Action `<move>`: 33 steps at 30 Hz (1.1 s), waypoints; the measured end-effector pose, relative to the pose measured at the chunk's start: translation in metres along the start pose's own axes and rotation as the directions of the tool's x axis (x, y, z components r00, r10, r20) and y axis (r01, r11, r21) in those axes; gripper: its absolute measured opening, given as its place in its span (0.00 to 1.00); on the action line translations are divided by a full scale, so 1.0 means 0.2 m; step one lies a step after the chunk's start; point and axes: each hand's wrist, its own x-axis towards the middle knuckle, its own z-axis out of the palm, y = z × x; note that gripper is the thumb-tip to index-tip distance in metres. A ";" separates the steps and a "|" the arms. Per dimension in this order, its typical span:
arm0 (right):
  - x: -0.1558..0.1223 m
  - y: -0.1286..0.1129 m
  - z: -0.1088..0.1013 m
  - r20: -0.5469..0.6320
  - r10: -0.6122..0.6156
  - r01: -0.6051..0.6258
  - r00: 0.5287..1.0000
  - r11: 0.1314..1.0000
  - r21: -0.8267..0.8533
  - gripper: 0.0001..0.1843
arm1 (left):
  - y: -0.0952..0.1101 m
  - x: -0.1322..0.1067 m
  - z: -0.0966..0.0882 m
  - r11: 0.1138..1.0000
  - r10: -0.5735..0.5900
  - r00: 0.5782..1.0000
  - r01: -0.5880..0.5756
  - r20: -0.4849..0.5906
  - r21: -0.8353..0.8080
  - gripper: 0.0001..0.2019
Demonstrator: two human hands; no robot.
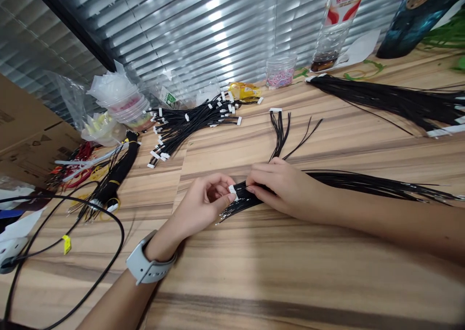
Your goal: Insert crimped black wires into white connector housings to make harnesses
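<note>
Head view, as logged from my remote station. The **left hand** [203, 204], a pale grey strap watch [148, 262] on its wrist, is closed in a pinch on a small white plastic connector [232, 189]. The connector sits on the end of a black thin-wire bundle [243, 199], which lies flat on a striped wood-grain tabletop [327, 281]. The **right hand** [286, 189] is also curled closed, its fingertips [250, 187] pressing on the bundle just beside the connector. The bundle lies between the hands, and its long black leads run past the right hand and fan out across the wood.

Progress, as far as I can judge: one connector is in hand; others are not. Beyond the bundle, a short black wire hank with a white connector [275, 110] lies apart. Farther beyond, a loose heap of black leads with white connectors [192, 124] remains unbound, while a long black wire hank [381, 100] lies straightened out to the right. Left of the bundle lies a black wrapped hank with yellow bands [116, 175]. A clear jar of pink and blue rubber bands [281, 71] stands beyond the bundle. I cannot tell the wire count from this view.
</note>
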 end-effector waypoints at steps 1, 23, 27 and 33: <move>0.00 0.00 0.00 -0.004 -0.015 0.015 1.000 1.000 -0.018 0.11 | 0.00 0.00 0.00 1.000 0.003 1.000 -0.003 0.000 0.004 0.04; 0.01 -0.01 -0.01 -0.167 0.023 -0.019 0.986 0.999 0.026 0.09 | -0.02 0.03 -0.01 0.957 -0.069 0.997 0.074 0.028 -0.282 0.11; 0.01 -0.02 -0.03 -0.264 0.042 -0.014 0.964 0.994 0.107 0.09 | -0.04 0.03 -0.01 0.962 -0.036 0.999 0.045 0.039 -0.271 0.09; 0.00 -0.01 -0.02 -0.210 0.044 0.001 0.977 0.977 0.212 0.08 | -0.03 0.03 -0.01 0.974 -0.003 1.000 0.009 0.026 -0.228 0.07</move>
